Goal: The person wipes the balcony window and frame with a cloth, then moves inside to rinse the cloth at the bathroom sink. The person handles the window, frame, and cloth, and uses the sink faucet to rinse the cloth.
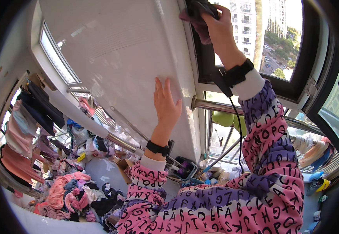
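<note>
My right hand is raised at the top of the view, gripping a dark, purplish cloth against the upper left corner of a black window frame. Buildings and a road show through the glass. Lower and to the left, my left hand lies with spread fingers on, or just in front of, a glossy white wall panel, with nothing in it. Each wrist wears a black strap; a black cable hangs from the right one. What the cloth covers at the frame is hidden.
A metal rail runs below the window. An opened window sash stands at the right. Heaped clothes cover the floor at lower left, under hanging garments. A dark plastic basket and a cardboard box stand below.
</note>
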{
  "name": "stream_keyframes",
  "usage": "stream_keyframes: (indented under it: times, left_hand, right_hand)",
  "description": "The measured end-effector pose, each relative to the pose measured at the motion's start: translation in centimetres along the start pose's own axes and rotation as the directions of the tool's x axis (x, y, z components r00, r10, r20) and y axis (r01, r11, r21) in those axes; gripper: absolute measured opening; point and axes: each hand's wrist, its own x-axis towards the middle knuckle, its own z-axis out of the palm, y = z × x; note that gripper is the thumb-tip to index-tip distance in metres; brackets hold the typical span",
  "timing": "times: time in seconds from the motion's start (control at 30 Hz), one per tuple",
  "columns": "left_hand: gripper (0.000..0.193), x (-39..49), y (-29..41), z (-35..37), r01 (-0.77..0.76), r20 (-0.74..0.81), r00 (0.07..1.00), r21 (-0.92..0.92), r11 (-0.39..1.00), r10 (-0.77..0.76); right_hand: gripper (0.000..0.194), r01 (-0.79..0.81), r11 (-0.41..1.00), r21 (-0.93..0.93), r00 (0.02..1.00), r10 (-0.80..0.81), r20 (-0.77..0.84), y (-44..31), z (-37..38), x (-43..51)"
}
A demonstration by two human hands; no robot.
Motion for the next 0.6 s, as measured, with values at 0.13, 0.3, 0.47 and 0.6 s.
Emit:
stream_keyframes:
  times: [0.13,0.3,0.47,0.6]
  left_hand:
    - [0.100,2.3,0.8,0.1,0.008,-0.043,0.999,0.076,0.997,-0.004]
    - [0.106,3.6,0.2,0.3,-0.077,-0.068,0.995,-0.021,0.997,0.076]
    - [0.108,3.2,-0.6,0.8,-0.056,-0.008,0.998,0.029,0.998,0.056]
    - [0.112,3.1,-0.4,1.2,-0.097,-0.047,0.994,0.026,0.995,0.098]
  right_hand:
    - [0.046,0.547,0.810,-0.213,0.828,-0.561,-0.008,-1.9,5.4,7.4]
    - [0.042,0.647,0.585,-0.489,0.702,-0.708,0.082,7.3,9.0,7.7]
    - [0.049,0.389,0.901,-0.190,0.921,-0.384,0.064,16.6,4.9,-5.9]
    - [0.040,0.303,0.787,-0.537,0.953,-0.249,0.173,19.6,0.1,-18.3]
